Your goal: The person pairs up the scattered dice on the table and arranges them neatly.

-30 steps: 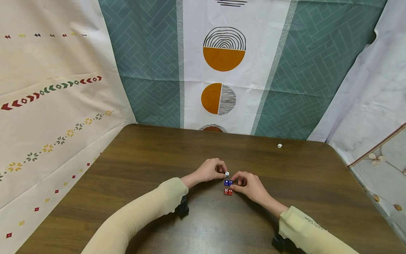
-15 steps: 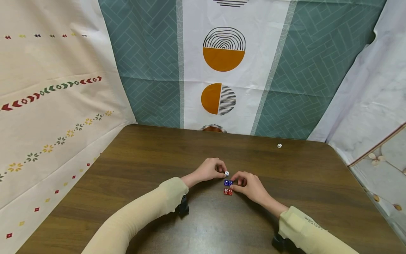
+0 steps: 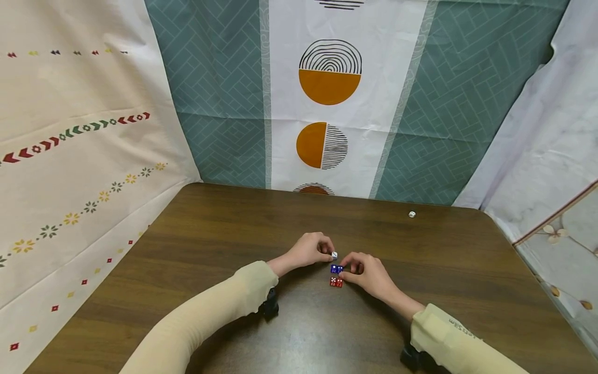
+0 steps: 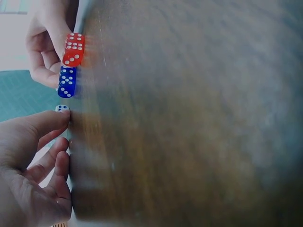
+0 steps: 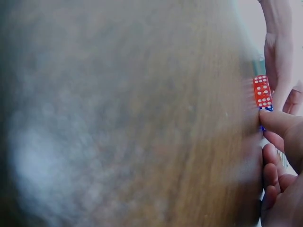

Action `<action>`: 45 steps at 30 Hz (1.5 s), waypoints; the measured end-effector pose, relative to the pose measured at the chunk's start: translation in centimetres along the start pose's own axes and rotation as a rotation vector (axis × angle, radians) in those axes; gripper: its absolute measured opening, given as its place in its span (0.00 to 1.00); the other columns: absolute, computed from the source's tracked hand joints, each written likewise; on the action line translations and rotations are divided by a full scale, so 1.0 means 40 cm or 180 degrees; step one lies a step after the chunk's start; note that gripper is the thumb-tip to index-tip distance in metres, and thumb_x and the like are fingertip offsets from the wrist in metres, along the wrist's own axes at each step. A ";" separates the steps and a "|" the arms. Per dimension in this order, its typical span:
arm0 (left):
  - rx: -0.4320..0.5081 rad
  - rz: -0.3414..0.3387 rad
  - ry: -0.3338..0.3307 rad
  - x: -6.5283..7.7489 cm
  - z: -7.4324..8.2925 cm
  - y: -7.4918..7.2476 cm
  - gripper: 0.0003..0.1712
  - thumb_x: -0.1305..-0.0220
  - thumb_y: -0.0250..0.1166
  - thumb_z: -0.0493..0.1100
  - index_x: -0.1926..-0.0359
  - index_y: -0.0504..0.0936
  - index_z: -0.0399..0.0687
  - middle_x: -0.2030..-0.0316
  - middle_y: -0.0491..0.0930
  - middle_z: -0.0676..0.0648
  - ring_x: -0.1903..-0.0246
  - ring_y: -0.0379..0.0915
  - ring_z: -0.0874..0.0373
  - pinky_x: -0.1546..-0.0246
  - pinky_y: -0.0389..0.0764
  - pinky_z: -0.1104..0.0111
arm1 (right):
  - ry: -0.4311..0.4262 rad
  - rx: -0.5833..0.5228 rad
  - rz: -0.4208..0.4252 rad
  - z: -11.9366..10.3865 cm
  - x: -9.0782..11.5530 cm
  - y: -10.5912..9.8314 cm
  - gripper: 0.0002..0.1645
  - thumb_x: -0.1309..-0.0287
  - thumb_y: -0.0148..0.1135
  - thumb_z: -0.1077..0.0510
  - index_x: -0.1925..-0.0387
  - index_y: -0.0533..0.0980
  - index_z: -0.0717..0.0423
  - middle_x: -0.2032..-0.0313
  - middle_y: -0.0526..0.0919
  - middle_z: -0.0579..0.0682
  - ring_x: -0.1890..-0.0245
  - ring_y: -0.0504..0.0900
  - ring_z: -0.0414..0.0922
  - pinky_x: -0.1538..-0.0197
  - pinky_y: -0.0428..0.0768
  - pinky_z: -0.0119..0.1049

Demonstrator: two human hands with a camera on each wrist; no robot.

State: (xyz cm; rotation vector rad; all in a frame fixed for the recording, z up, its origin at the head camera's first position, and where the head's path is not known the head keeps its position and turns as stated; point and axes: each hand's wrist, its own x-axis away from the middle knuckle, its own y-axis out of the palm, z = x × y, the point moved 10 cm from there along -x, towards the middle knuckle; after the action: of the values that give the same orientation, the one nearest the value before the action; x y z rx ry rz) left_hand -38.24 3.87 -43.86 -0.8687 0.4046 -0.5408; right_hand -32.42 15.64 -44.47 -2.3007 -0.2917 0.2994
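Observation:
Near the middle of the brown table, my left hand [image 3: 308, 251] pinches a white die [image 3: 334, 255] between thumb and forefinger. Just on the near side of it sit two blue dice [image 3: 336, 269] side by side. My right hand [image 3: 370, 275] has its thumb and forefinger on the right-hand blue die, pinching it. Closest to me is a pair of red dice [image 3: 336, 282], touched by neither hand. In the left wrist view the white die [image 4: 62, 108] is mostly covered by the fingers. The right thumb hides much of the blue die [image 5: 263, 127] in the right wrist view.
Another white die [image 3: 412, 214] lies alone toward the far right of the table [image 3: 243, 218]. Patterned cloth hangs behind the table [image 3: 224, 130] and along both sides. Dark wrist cameras sit under both sleeves.

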 end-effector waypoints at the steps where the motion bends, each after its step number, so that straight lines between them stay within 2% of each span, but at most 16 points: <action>1: -0.0010 0.0000 0.0000 0.000 0.001 -0.001 0.06 0.42 0.73 0.43 0.64 0.87 0.51 0.70 0.79 0.50 0.70 0.68 0.64 0.69 0.69 0.75 | 0.0010 -0.0001 -0.0001 0.000 -0.001 0.000 0.09 0.46 0.74 0.52 0.63 0.82 0.45 0.75 0.75 0.43 0.76 0.69 0.36 0.72 0.67 0.29; 23: 0.0013 -0.0061 -0.0026 0.002 0.002 -0.006 0.05 0.42 0.73 0.43 0.64 0.87 0.50 0.70 0.78 0.50 0.71 0.67 0.63 0.69 0.68 0.75 | -0.0093 -0.0001 -0.0057 -0.003 -0.008 0.000 0.10 0.47 0.74 0.52 0.62 0.82 0.45 0.75 0.75 0.42 0.76 0.68 0.35 0.72 0.67 0.28; 32: -0.0022 -0.0057 -0.0008 -0.001 0.003 -0.002 0.06 0.42 0.73 0.44 0.64 0.87 0.51 0.69 0.79 0.50 0.71 0.68 0.65 0.69 0.68 0.76 | -0.0231 -0.0135 -0.0459 0.004 -0.013 -0.013 0.13 0.45 0.72 0.53 0.57 0.82 0.47 0.73 0.77 0.43 0.76 0.71 0.35 0.71 0.71 0.28; 36: -0.0010 -0.0065 -0.0014 -0.004 0.003 0.002 0.05 0.42 0.73 0.44 0.64 0.87 0.51 0.69 0.78 0.50 0.71 0.67 0.64 0.68 0.68 0.75 | -0.0178 -0.0042 -0.0424 0.038 -0.026 -0.047 0.12 0.45 0.72 0.55 0.57 0.83 0.48 0.73 0.78 0.43 0.74 0.73 0.36 0.69 0.73 0.29; 41: 0.0003 -0.0070 0.0015 -0.005 0.004 0.004 0.05 0.42 0.73 0.44 0.64 0.87 0.51 0.69 0.78 0.50 0.70 0.67 0.64 0.68 0.68 0.75 | -0.0081 0.0259 -0.0054 0.121 -0.058 -0.125 0.14 0.46 0.73 0.54 0.57 0.83 0.50 0.71 0.79 0.44 0.72 0.74 0.37 0.67 0.73 0.30; 45: 0.0022 -0.0076 0.0007 -0.003 0.000 0.005 0.05 0.42 0.73 0.43 0.65 0.87 0.50 0.69 0.77 0.51 0.70 0.67 0.64 0.68 0.68 0.75 | 0.0030 0.0480 0.0193 0.202 -0.088 -0.192 0.18 0.44 0.72 0.51 0.53 0.82 0.53 0.67 0.80 0.48 0.69 0.75 0.40 0.64 0.74 0.34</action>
State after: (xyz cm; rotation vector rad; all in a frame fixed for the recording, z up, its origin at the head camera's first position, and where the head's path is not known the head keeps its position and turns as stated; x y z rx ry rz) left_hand -38.29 4.05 -43.98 -0.8672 0.3946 -0.5648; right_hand -39.07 25.23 -43.78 -2.1642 -0.1884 0.3298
